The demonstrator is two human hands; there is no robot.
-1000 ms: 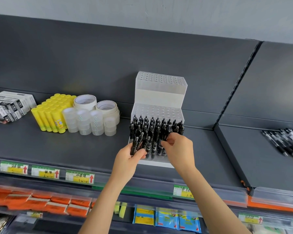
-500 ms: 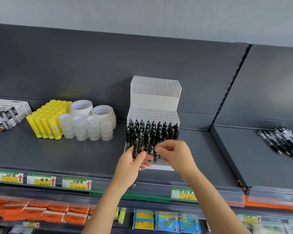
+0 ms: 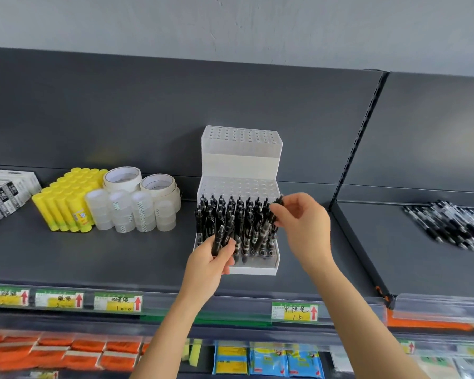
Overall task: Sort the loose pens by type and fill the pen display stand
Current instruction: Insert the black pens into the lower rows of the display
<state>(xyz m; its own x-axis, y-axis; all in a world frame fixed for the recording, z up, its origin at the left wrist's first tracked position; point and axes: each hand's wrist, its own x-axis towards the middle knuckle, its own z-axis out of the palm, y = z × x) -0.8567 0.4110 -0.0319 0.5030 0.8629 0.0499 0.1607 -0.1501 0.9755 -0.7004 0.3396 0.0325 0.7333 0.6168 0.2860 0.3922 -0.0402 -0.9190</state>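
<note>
At nine o'clock on the shelf (image 3: 121,255) stand glue sticks (image 3: 66,201). Centrally, the left hand (image 3: 207,268) curls its fingers (image 3: 227,248) round spare pens (image 3: 219,239) against the pen display stand (image 3: 241,160); right hand (image 3: 305,228) fingers (image 3: 279,211) pinch one pen (image 3: 266,228). At three o'clock lie loose pens (image 3: 454,225).

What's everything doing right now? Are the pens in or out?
Pen display stand: bottom tier mostly filled, upper tiers empty.
Left hand: grips a few black pens.
Right hand: pinches one tilted pen.
Loose pens: piled flat on the right shelf.
Glue sticks: standing on end.
Tape rolls: stacked.
</note>
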